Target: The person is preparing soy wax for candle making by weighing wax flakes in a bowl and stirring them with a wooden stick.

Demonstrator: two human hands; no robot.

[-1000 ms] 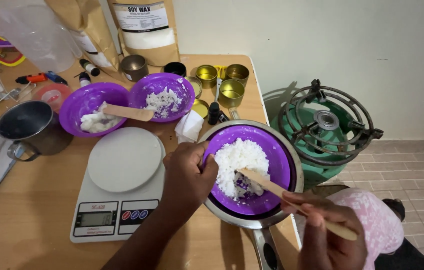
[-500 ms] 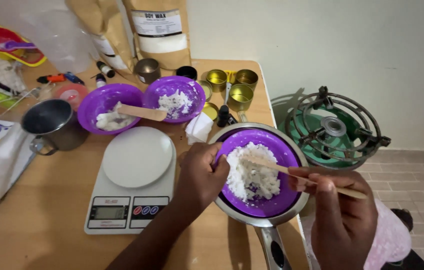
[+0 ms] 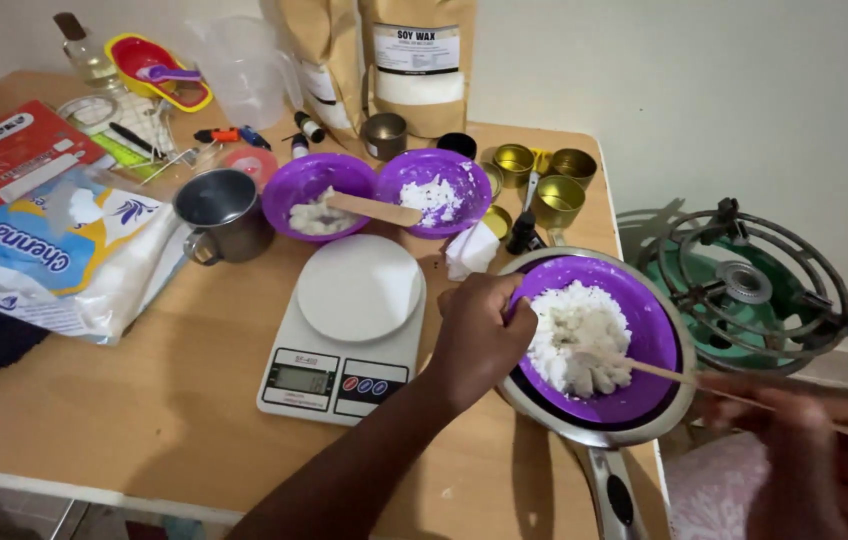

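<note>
A purple bowl [image 3: 649,300] heaped with white wax flakes [image 3: 577,338] sits inside a steel pan [image 3: 634,436] at the table's right edge. My left hand [image 3: 479,335] grips the bowl's left rim. My right hand [image 3: 819,455], blurred at the lower right, holds a thin wooden stick [image 3: 689,382] whose tip is pushed into the flakes.
A white kitchen scale [image 3: 349,325] stands left of the pan. Behind it are two purple bowls [image 3: 319,185] [image 3: 434,190] with white flakes, a steel mug [image 3: 219,212], gold tins [image 3: 556,195] and paper bags [image 3: 414,60]. A green gas burner [image 3: 744,285] sits off the table's right side.
The view has shifted, showing more of the table's left side. My right hand has drawn back to the lower right, and the stick now lies flatter with its tip in the flakes.
</note>
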